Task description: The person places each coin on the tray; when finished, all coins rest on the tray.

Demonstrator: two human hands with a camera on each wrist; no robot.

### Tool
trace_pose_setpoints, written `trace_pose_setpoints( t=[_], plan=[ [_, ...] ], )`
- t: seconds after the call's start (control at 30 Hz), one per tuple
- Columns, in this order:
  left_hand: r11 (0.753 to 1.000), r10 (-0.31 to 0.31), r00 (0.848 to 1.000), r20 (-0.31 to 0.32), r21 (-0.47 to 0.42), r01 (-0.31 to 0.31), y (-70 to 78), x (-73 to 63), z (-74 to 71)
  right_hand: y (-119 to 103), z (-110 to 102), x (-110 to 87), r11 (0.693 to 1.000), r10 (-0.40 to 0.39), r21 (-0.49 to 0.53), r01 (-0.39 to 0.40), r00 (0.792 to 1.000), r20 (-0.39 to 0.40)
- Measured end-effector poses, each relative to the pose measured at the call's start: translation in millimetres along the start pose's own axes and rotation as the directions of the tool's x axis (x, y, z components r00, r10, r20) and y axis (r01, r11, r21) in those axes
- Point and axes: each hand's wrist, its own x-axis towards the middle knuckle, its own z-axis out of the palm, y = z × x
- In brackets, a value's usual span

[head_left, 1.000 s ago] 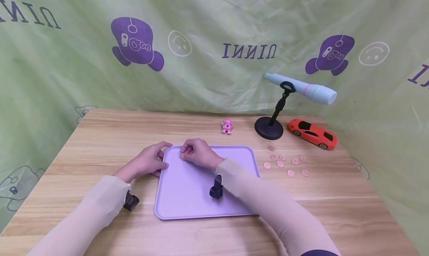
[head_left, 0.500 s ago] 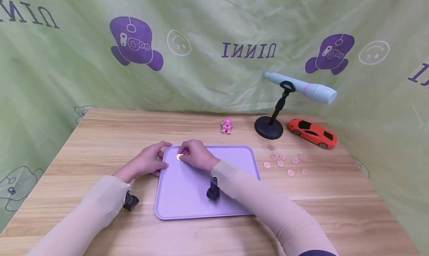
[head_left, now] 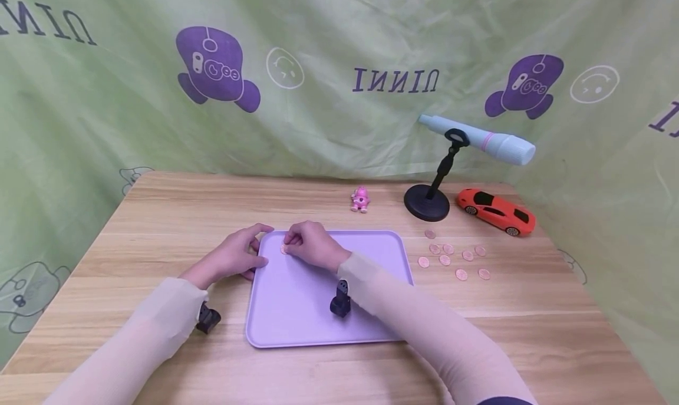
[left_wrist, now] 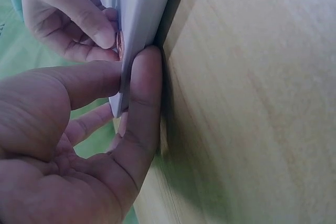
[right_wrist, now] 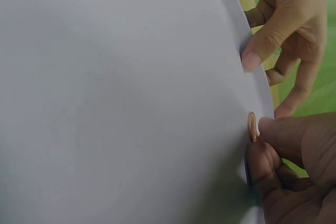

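A lilac tray (head_left: pixel 297 313) lies on the wooden table. My left hand (head_left: pixel 229 256) grips its left edge near the far corner; in the left wrist view the thumb (left_wrist: pixel 100 81) is on the rim and a finger (left_wrist: pixel 145 77) sits beneath it. Inside that same corner, my right hand (head_left: pixel 316 244) pinches a copper-coloured coin (head_left: pixel 283 249) between thumb and fingertips. The right wrist view has the coin (right_wrist: pixel 252 126) edge-on, close to the tray surface, with the right thumb (right_wrist: pixel 283 132) at its side.
Several similar coins (head_left: pixel 444 260) lie loose right of the tray. Behind them stand a black microphone stand (head_left: pixel 426 202) with a light blue microphone (head_left: pixel 501 145) and an orange-red toy car (head_left: pixel 495 211). A small pink figurine (head_left: pixel 360 199) stands beyond the tray. A green curtain (head_left: pixel 318 140) hangs behind.
My right hand has shifted slightly left over the tray corner, and the coin has come into view at its fingertips. Its bright glint has faded. The left hand keeps its place on the tray.
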Motion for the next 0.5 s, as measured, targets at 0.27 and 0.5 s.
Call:
trace_pose_setpoints(
  t=[0.27, 0.5],
  plan=[
    [1.000, -0.001, 1.000, -0.002, 0.007, 0.002, 0.2, -0.2, 1.2, 15.1, -17.8, -17.2, 1.000, -0.004, 0.019, 0.004, 1.000, 0.000],
    [1.000, -0.010, 1.000, -0.006, -0.002, 0.010, 0.4, -0.5, 1.7, 40.2, -55.4, -47.9, 1.000, -0.005, 0.027, 0.008, 0.993, -0.120]
  ],
)
